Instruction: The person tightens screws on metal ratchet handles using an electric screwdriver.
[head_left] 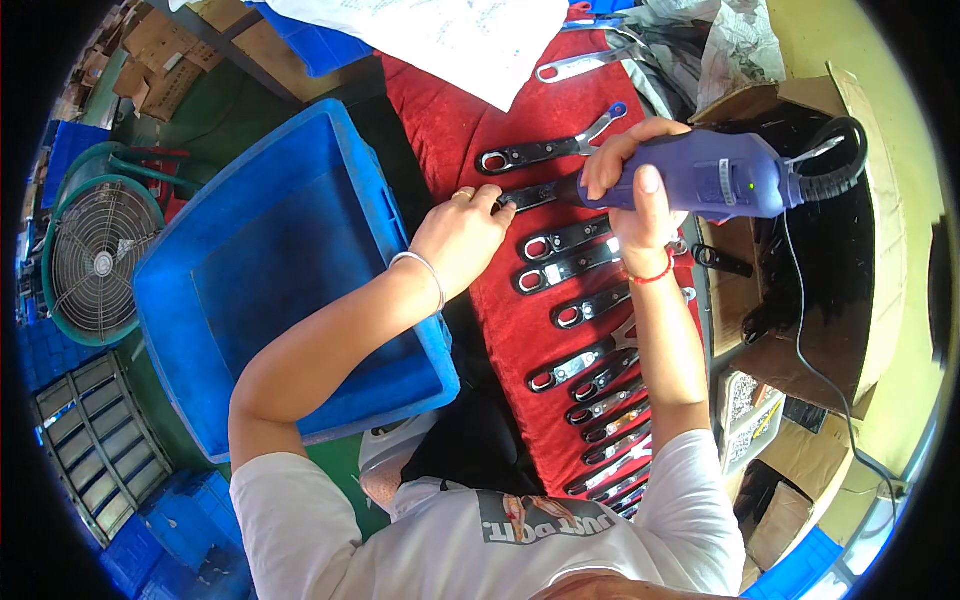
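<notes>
My right hand (638,185) is wrapped round a purple electric screwdriver (715,175), which lies sideways with its cord leaving at the right. The driver's tip end points left at a black-handled metal tool (530,196), partly covered by the driver and my fingers. My left hand (465,235) pinches that tool's left end against the red cloth (465,130). Just beyond it lies a similar tool (535,153) with a ring hole in its handle and a pale metal head. Nearer to me, several more such tools (570,268) lie in a row.
A large blue plastic bin (285,225) stands left of the cloth, under my left forearm. Right of the cloth is an open cardboard box (870,270) with black handles inside, and a tray of small metal parts (745,410). White paper (470,40) covers the far end. A green fan (103,262) stands far left.
</notes>
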